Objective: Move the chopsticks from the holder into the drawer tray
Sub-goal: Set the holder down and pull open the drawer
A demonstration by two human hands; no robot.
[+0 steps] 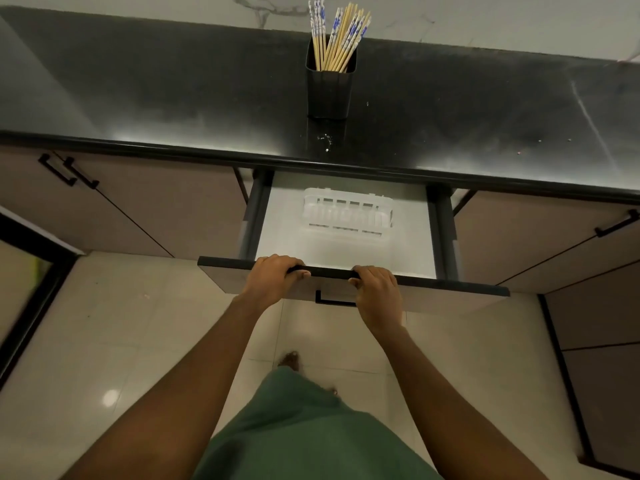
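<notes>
Head view: we curl our left hand [273, 277] and right hand [375, 289] over the drawer [450, 285] front's matte black top edge. Slim bamboo chopsticks [341, 38] stand in the square black holder [329, 95] on the glossy counter [138, 98]; a translucent slotted tray [348, 211] lies inside the drawer.

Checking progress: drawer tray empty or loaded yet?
Empty. The white tray shows only bare slots; all chopsticks stand in the black holder on the counter.

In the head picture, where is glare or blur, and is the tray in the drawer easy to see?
Head view: glare whitens the countertop's front edge; the overexposed drawer interior washes out the translucent tray; wide-angle distortion bows the counter; the far-left edge is blurred; the chopsticks stay fairly sharp.
</notes>
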